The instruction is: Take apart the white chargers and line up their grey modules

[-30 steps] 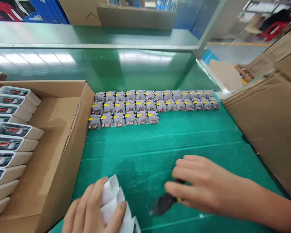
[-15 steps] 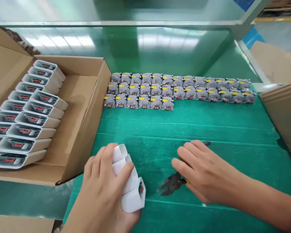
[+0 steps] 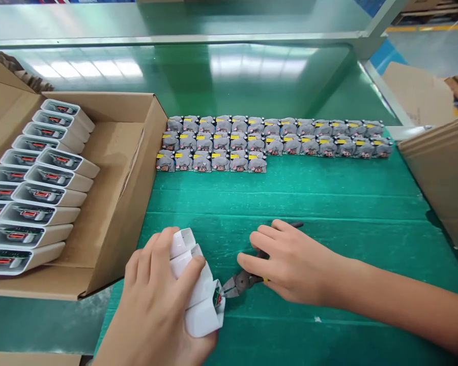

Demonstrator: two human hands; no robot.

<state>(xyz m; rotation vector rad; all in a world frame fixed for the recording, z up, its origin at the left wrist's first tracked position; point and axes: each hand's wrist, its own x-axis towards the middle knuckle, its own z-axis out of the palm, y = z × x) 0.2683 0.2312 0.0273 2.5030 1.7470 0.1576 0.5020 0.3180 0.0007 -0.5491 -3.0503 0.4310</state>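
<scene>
My left hand (image 3: pixel 160 300) is wrapped round a stack of three white casings (image 3: pixel 204 317) at the lower middle. The nearest casing's open end faces right and shows a green board with a red part (image 3: pixel 218 298) inside. My right hand (image 3: pixel 293 259) grips a pair of pliers (image 3: pixel 243 281) with dark handles. The plier tips touch or sit just inside the opening of that nearest casing; whether they hold anything is too small to tell.
An open cardboard box (image 3: pixel 137 188) on the left holds several white casings (image 3: pixel 59 216). Rows of grey parts with yellow strips (image 3: pixel 221 140) lie along the back of the green work surface (image 3: pixel 328 203). Another cardboard box (image 3: pixel 442 173) stands at the right edge.
My right hand and the pliers have moved left, bringing the tips to the nearest casing's opening. My left hand still holds the casings. The whole view has shifted slightly.
</scene>
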